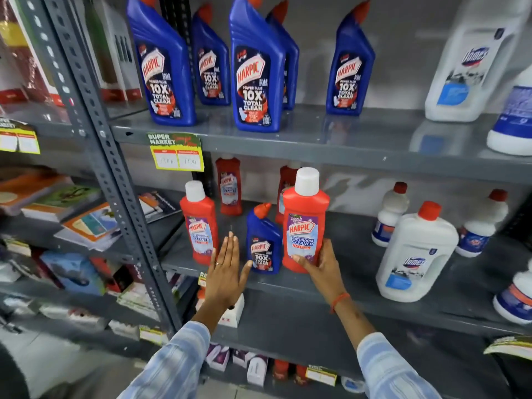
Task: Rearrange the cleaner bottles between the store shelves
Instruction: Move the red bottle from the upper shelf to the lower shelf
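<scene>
My right hand (321, 264) grips the lower part of a red Harpic bathroom cleaner bottle (305, 217) with a white cap, upright at the front of the middle shelf (359, 292). My left hand (226, 267) is flat and open, fingers together, between another red bottle (198, 226) and a small blue Harpic bottle (263, 243), touching neither clearly. Two more red bottles (229, 185) stand at the back. Several large blue Harpic bottles (254, 67) stand on the upper shelf (316, 139).
White Domex bottles (414, 251) and small white bottles (390, 214) fill the middle shelf's right side; a big white bottle (475, 61) stands on the upper right. A grey perforated upright (115, 174) divides off books (57, 203) at left. A price tag (177, 152) hangs on the upper shelf edge.
</scene>
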Demonstrator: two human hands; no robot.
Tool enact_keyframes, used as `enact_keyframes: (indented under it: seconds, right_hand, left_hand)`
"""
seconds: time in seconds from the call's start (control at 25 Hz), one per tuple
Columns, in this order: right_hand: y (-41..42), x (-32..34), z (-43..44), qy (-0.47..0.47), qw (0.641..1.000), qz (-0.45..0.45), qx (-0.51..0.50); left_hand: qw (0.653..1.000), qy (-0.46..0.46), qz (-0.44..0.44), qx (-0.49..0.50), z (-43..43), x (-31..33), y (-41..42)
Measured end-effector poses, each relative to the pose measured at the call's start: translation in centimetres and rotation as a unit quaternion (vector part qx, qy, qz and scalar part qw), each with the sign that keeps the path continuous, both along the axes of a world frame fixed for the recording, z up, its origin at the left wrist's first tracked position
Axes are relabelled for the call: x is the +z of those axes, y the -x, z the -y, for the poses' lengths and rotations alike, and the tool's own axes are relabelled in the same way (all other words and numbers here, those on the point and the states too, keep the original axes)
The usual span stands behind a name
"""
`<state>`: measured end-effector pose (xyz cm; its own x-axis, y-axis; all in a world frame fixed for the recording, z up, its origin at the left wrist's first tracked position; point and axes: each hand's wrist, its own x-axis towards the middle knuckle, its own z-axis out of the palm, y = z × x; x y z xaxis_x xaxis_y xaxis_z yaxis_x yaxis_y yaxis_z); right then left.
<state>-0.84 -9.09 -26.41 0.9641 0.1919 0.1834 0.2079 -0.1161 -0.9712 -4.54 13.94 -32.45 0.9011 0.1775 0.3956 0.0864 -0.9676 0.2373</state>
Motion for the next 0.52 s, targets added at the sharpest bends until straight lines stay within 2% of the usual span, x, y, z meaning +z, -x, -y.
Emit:
enact_keyframes:
  seconds: [0.16,0.28,0.36,0.52]
  right_hand:
    - [-2.7,-4.0,0.6,-0.014,0.999,-0.050,-0.016]
    - [-4.4,-6.0,0.4,-0.023,0.997,-0.080,-0.007]
    - [-5.3,-7.0,0.4,-0.020,0.995,-0.095,0.002]
    - [-6.4,-7.3,0.0,0.005,0.994,-0.104,0.024]
  left_hand:
    - [0.990,-0.029,-0.131,-0.048,-0.7,-4.2,-0.6]
    - [0.977,-0.004,-0.211,-0.030,-1.1,-5.3,-1.2]
    - [0.973,0.008,-0.228,-0.025,-1.3,-5.5,-1.7]
    - [0.977,-0.024,-0.211,-0.035,-1.8,-5.4,-2.4]
